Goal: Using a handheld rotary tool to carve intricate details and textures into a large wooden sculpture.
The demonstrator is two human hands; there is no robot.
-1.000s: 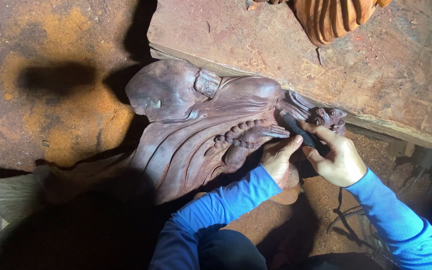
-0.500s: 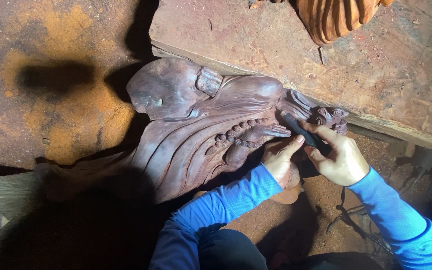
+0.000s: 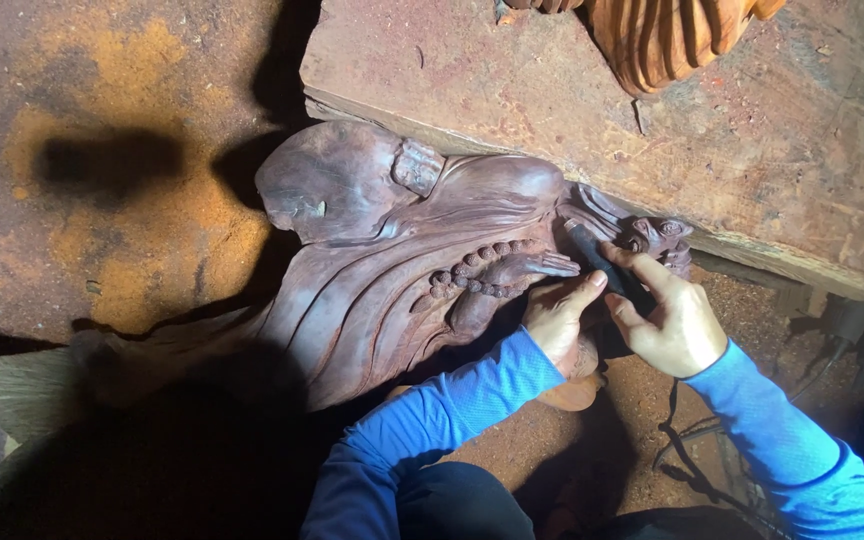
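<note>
Working a dark abrasive block (image 3: 597, 262), gripped by both hands, left hand (image 3: 560, 318) and right hand (image 3: 672, 322), over a carved wooden figure (image 3: 402, 270). Robe folds and beads appear fully shaped and smooth; only the detail under the block seems unfinished.

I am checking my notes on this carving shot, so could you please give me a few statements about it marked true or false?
1. Both hands hold one dark tool against the carved wooden figure. True.
2. The person wears red sleeves. False: the sleeves are blue.
3. The figure lies on its side, its head toward the left of the view. True.
4. The right hand rests flat on the floor, away from the carving. False: it grips the tool at the figure's right end.
5. A string of carved beads runs across the figure. True.
6. The left hand is on the figure's head. False: it is beside the right hand, its fingers on the tool.
</note>
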